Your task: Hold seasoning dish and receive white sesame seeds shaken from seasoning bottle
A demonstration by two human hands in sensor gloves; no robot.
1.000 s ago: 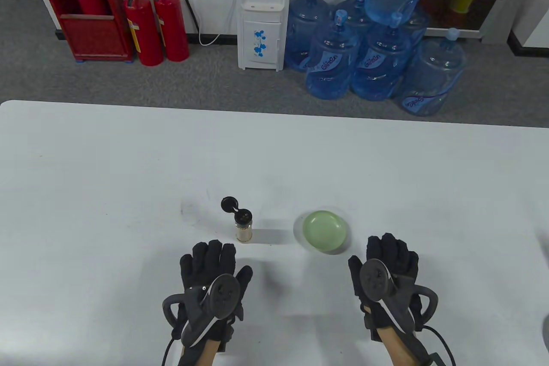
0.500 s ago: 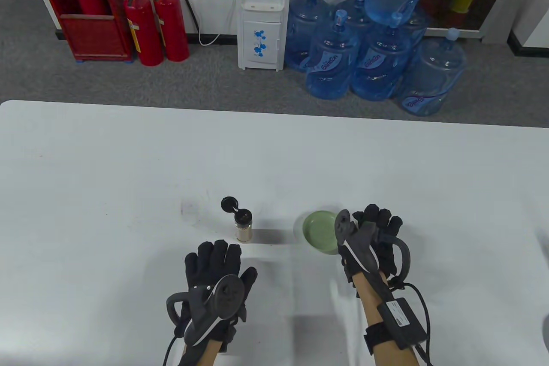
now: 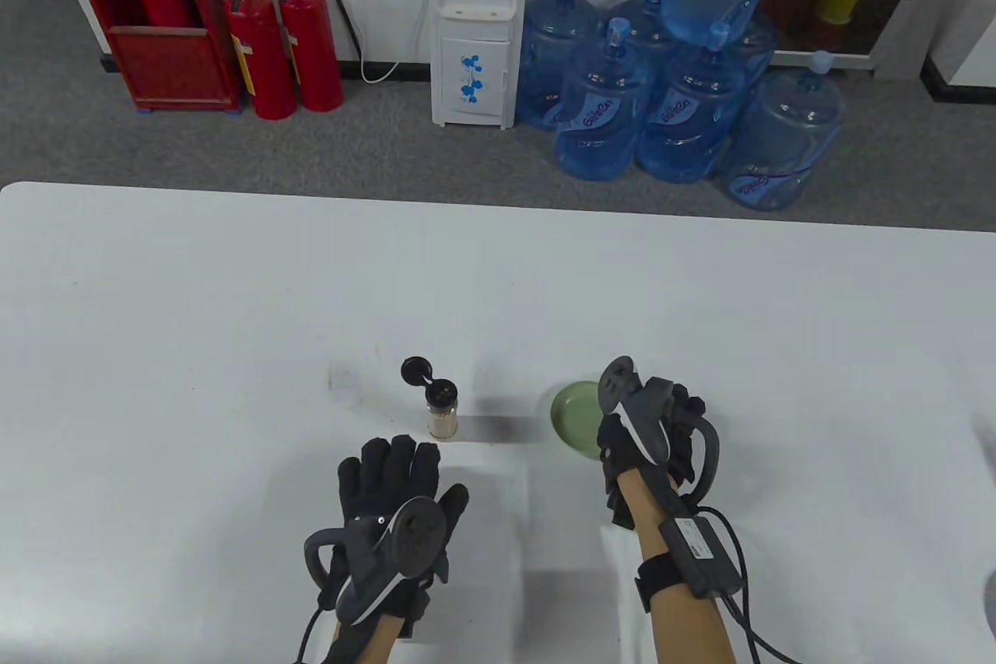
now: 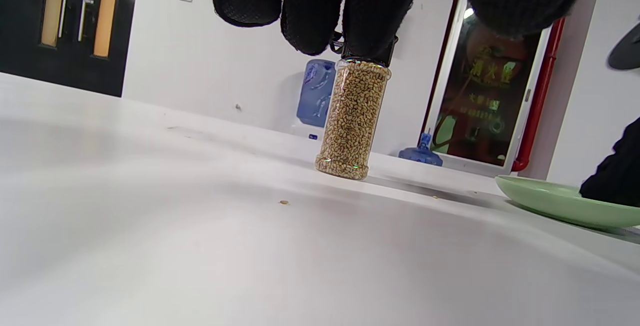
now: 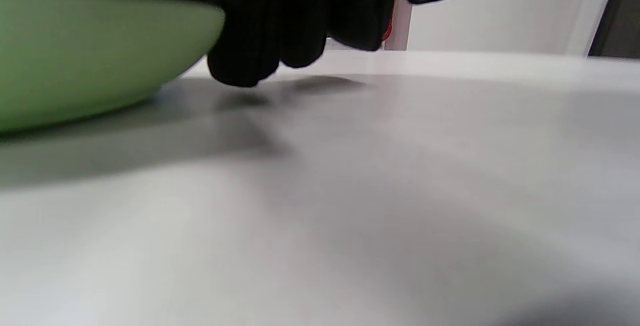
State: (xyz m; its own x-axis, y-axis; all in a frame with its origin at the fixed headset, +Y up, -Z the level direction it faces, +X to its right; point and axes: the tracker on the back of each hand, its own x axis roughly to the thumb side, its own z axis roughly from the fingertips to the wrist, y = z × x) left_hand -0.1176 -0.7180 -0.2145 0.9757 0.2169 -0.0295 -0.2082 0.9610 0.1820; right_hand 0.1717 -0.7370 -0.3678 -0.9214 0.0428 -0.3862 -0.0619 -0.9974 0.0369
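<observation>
My right hand [image 3: 650,434] at the shallow round green dish [image 3: 574,415].
Fingers [image 5: 260,40] curl against its rim; my left hand [image 3: 397,497], fingers spread, hovers near the clear sesame-filled bottle [image 3: 442,415].

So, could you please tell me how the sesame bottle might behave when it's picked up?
The seasoning bottle looks tall and narrow, so a sideways nudge may tip it. Its flip cap hangs open, so tilting could spill seeds. Nearly full, it probably feels fairly solid.
</observation>
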